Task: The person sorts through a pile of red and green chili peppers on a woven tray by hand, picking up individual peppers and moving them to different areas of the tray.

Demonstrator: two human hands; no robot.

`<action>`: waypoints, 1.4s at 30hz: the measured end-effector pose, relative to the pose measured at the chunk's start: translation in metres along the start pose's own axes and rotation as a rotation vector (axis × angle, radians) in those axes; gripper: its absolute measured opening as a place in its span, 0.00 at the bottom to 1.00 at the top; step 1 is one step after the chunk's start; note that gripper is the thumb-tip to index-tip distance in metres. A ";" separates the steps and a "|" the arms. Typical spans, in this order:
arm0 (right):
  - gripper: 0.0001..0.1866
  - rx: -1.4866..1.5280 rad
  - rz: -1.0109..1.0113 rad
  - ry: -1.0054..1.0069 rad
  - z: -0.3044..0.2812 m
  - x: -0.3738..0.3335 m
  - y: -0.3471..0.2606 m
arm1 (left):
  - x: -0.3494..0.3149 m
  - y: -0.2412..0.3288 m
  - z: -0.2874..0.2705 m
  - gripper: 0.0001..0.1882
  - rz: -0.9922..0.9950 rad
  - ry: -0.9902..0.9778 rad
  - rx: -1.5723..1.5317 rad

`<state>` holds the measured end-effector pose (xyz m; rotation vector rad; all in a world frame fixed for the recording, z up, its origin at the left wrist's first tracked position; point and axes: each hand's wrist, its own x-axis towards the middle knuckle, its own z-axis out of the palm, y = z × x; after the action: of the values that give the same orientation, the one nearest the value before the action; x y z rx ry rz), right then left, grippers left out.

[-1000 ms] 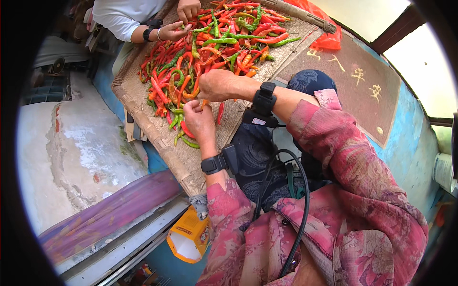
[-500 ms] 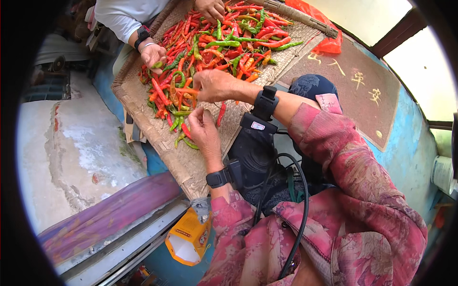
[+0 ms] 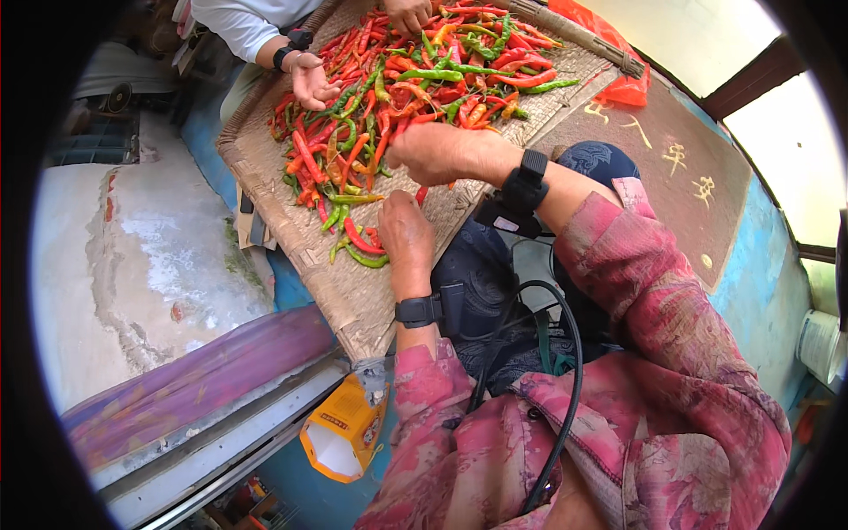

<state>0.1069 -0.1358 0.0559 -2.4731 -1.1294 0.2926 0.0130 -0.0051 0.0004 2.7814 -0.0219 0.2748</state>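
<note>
left hand (image 3: 405, 231) rests low on the woven tray (image 3: 353, 291), fingers curled near a small group of red and green chillies (image 3: 358, 243); whether it has hold of one cannot be told. right hand (image 3: 435, 152) sits just above, fingers bent and drawn together at the edge of the main chilli heap (image 3: 424, 75), apparently pinching a pepper, though the grip is hidden. since half a second ago the left hand has drawn back toward the near edge, away from the heap, which suggests single peppers are being separated from it. a co-worker's hand (image 3: 311, 81) lies open on the far left of the heap. a yellow container (image 3: 344, 433) stands below the tray.
</note>
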 end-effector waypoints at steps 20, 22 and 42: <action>0.13 -0.026 0.233 0.915 -0.027 -0.004 -0.002 | -0.016 -0.043 -0.042 0.19 -0.168 0.139 0.293; 0.13 -0.019 0.106 0.497 0.001 0.003 0.007 | -0.011 -0.034 -0.039 0.20 -0.137 0.096 0.288; 0.13 0.048 -0.203 -0.028 0.063 0.000 -0.046 | -0.026 -0.039 -0.034 0.12 -0.161 0.019 0.349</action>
<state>0.0541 -0.0914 0.0199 -2.2967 -1.3567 0.2916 -0.0169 0.0431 0.0138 3.1021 0.2793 0.2871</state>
